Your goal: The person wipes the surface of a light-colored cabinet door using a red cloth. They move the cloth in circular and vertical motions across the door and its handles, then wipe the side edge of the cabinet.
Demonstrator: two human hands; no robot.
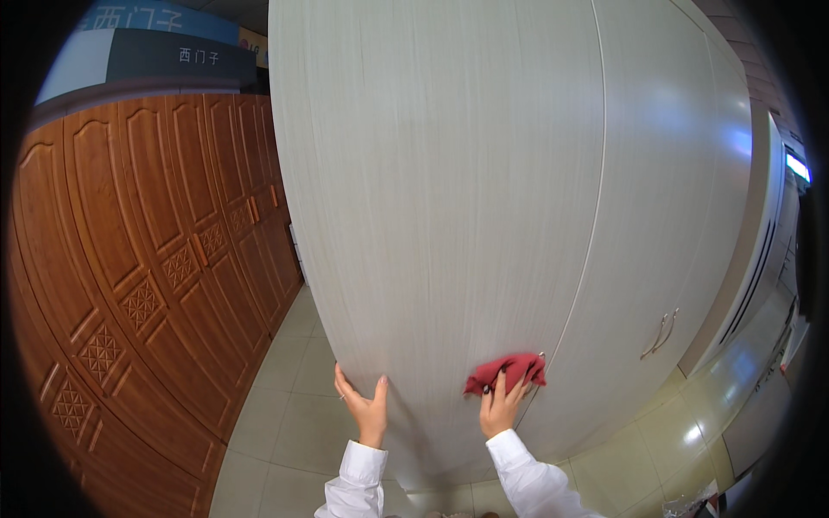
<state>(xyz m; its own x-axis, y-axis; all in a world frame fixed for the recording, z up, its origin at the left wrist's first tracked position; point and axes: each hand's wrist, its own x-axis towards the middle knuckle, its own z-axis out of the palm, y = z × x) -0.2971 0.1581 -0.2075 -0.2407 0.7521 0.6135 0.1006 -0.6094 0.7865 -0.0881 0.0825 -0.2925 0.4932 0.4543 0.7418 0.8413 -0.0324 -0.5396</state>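
A tall pale wood-grain wardrobe (453, 194) fills the middle of the view. My left hand (366, 405) rests at its left edge, thumb on the front face and fingers along the side, wearing a ring. With spread fingers, my right hand (502, 405) presses a crumpled red cloth (511, 372) against the lower part of the door panel. The cloth lies beside the vertical door seam (586, 259). A metal handle (542, 355) shows partly at the cloth's right edge; the rest is hidden.
Reddish-brown carved wooden doors (149, 226) line the left side. Two curved handles (660, 333) sit on the wardrobe's right doors. Pale floor tiles (285, 414) run along both sides. Crinkled clear plastic (690, 505) lies at bottom right. Signs with writing (181, 58) hang at upper left.
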